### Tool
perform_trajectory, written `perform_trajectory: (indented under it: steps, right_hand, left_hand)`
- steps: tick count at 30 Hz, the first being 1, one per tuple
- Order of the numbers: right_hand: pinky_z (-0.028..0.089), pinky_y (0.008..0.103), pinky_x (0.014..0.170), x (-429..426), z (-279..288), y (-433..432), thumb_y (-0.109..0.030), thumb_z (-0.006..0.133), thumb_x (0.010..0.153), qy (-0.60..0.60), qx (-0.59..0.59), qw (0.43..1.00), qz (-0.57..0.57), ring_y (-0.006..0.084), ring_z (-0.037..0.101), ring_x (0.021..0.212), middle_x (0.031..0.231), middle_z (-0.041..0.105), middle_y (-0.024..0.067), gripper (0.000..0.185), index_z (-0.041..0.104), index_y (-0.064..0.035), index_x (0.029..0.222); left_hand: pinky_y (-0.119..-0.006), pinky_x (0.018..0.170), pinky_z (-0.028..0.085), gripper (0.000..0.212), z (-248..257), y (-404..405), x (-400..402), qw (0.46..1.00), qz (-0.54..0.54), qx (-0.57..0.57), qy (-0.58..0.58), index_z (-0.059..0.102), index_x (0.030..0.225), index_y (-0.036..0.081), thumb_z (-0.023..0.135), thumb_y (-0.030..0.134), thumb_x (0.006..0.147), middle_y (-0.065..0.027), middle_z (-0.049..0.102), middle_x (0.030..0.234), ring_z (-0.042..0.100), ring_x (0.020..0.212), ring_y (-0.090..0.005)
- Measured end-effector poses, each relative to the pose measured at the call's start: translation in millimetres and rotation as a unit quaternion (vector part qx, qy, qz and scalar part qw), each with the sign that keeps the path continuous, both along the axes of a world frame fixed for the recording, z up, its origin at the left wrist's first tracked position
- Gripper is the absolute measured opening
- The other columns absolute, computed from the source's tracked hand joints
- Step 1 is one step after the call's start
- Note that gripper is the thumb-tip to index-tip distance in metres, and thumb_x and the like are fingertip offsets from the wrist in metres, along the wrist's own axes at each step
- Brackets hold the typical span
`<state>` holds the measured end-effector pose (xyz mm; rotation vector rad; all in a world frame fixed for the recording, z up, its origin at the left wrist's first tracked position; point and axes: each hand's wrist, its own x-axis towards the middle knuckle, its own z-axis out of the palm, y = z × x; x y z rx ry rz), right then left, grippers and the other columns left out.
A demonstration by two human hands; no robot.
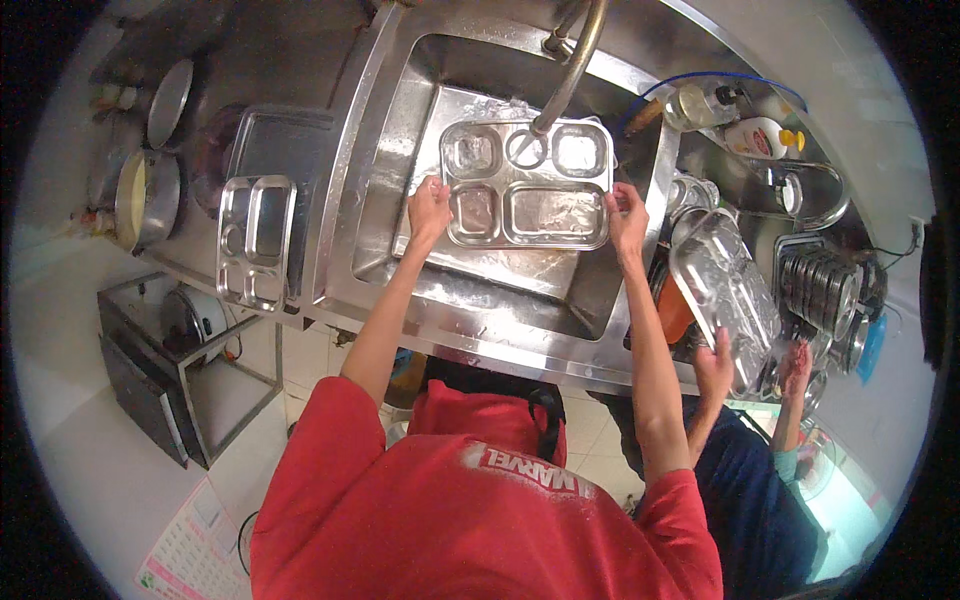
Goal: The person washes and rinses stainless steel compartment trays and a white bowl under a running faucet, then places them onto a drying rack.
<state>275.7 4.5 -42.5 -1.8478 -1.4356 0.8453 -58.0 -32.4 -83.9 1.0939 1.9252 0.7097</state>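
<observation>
A stainless steel compartment tray (495, 214) is held level over the sink, its several hollows facing up. My left hand (430, 210) grips its left edge, and my right hand (627, 214) grips the right edge. Above the tray's far side hangs the metal faucet spout (574, 75); its tip is over the small round compartment. Beneath the tray, a flat metal sheet or board (420, 176) lies in the steel sink basin (382, 150), partly hidden. The tray's surface looks wet.
Another compartment tray (271, 217) leans on the left counter by a dark rectangular tray (281, 135). At right, a co-worker's hand (714, 367) touches a wet steel tray (724, 285). Beyond stand a rack of steel plates (817, 285), a pump bottle (697, 109) and a white bottle (754, 139).
</observation>
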Motion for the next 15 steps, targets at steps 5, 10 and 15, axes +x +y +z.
perform_trajectory:
  steps: [5,10,15]
  right_hand:
    - [0.046,0.0305,0.065,-18,-7,-20,-0.013,0.064,0.080,-0.042,0.030,0.999,0.004,0.0167,0.059,0.068,0.078,0.064,0.0069,0.021,0.059,-0.0049,0.099]
    - [0.045,0.0365,0.064,-55,-17,-34,-0.025,0.048,0.092,-0.021,0.029,0.998,-0.043,0.0281,0.060,0.067,0.078,0.064,0.0132,0.023,0.058,-0.0055,0.095]
    - [0.043,0.0379,0.064,-84,2,-40,-0.030,0.037,0.097,0.019,-0.006,0.997,-0.080,0.0293,0.058,0.066,0.074,0.061,0.0170,0.038,0.057,0.0012,0.092]
  left_hand:
    - [-0.029,0.047,0.049,0.023,-11,-18,-10,0.991,0.080,0.034,-0.099,0.052,0.093,-0.001,0.051,0.022,0.092,-0.0112,0.065,0.078,0.065,0.053,-0.0182]
    - [-0.029,0.049,0.050,0.041,14,-32,-15,0.972,0.192,0.091,-0.102,0.052,0.096,-0.003,0.041,0.036,0.096,-0.0146,0.063,0.088,0.065,0.058,-0.0198]
    - [-0.031,0.058,0.051,0.064,39,-41,-14,0.920,0.289,0.205,-0.168,0.044,0.121,-0.010,0.034,0.048,0.095,-0.0180,0.060,0.100,0.063,0.060,-0.0244]
